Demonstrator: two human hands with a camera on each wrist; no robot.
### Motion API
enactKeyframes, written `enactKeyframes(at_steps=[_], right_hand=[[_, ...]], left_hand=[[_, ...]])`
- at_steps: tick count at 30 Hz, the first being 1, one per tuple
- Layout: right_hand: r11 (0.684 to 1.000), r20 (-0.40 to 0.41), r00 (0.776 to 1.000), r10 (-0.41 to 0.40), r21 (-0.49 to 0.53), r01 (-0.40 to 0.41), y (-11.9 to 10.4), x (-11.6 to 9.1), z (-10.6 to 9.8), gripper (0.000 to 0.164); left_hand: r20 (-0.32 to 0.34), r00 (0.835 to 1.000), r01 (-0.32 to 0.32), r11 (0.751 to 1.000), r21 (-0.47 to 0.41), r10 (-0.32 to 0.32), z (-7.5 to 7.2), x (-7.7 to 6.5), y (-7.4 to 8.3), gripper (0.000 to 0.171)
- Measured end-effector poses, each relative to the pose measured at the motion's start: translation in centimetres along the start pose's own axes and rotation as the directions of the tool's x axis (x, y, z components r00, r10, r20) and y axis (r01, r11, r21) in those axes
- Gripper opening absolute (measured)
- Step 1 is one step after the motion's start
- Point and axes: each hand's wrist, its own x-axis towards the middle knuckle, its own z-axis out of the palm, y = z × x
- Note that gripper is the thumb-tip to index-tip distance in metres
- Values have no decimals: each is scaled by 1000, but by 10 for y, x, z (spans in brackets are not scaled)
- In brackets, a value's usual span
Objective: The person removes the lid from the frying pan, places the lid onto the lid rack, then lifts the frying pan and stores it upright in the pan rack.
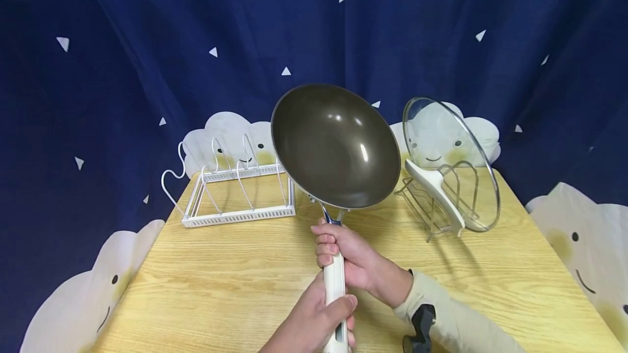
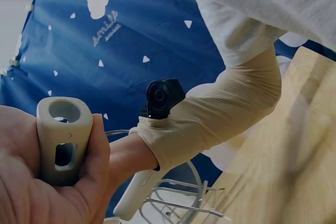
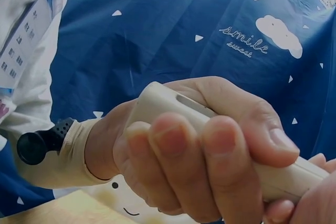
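A wok [image 1: 336,146] with a dark brown inside is held up over the table, tilted so its bowl faces me. My right hand [image 1: 355,255] grips its cream handle [image 1: 334,282] near the bowl. Lower down, my left hand [image 1: 314,315] wraps round the same handle, its thumb across the front. In the left wrist view the hollow handle end [image 2: 64,140] shows beside the palm. The right wrist view has the left hand's curled fingers [image 3: 173,145] round the handle.
A white wire rack [image 1: 240,214] stands at the table's back left. At the back right, a brown wire stand [image 1: 432,217] carries a tilted glass lid [image 1: 483,178] with a white grip. Behind the wooden table [image 1: 221,271] hangs a blue curtain [image 1: 245,26].
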Motion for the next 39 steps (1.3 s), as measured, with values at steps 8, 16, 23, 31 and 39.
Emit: enactKeyframes(at_steps=[8,16,23,31,39], right_hand=[[1000,88,996,-8,-15,10,-9,5,8,26],[1000,111,994,-14,-26,17,-14,10,17,26],[1000,192,981,-15,-2,16,-19,18,25,26],[1000,281,960,-7,11,4,-19,31,36,28],[1000,366,930,-21,17,16,-18,44,42,29]], left_hand=[[-8,1000,-21,996,92,22,-5,2,13,41],[-32,999,-15,980,198,22,-12,3,23,37],[-59,997,-25,971,240,40,-16,2,30,36],[-135,988,-24,926,378,80,-24,-3,38,34],[-206,966,-28,848,529,160,-30,-3,41,33]])
